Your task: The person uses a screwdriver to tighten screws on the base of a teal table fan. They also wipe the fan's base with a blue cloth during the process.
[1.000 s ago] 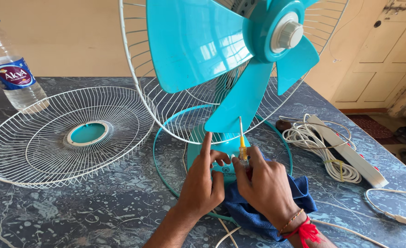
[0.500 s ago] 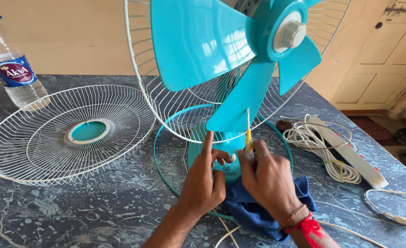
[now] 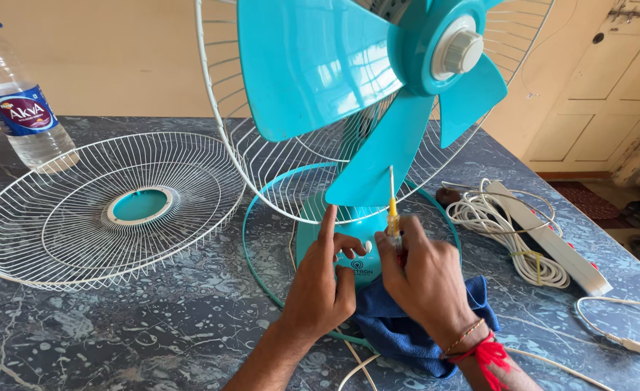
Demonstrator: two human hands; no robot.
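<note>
On the marble table (image 3: 117,340), right hand (image 3: 428,279) grips a screwdriver (image 3: 391,210); left hand (image 3: 320,289), fingers loosely open, steadies the fan base (image 3: 349,250). The tip could slip.

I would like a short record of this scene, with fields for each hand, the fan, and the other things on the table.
left hand: rests on the teal fan base, index finger raised
right hand: grips a yellow-handled screwdriver, shaft pointing up
fan: teal blades, rear guard on
front guard: flat on the marble table, left of the fan
blue cloth: under the right hand
water bottle: far left
power strip: right, white cable coiled
</note>
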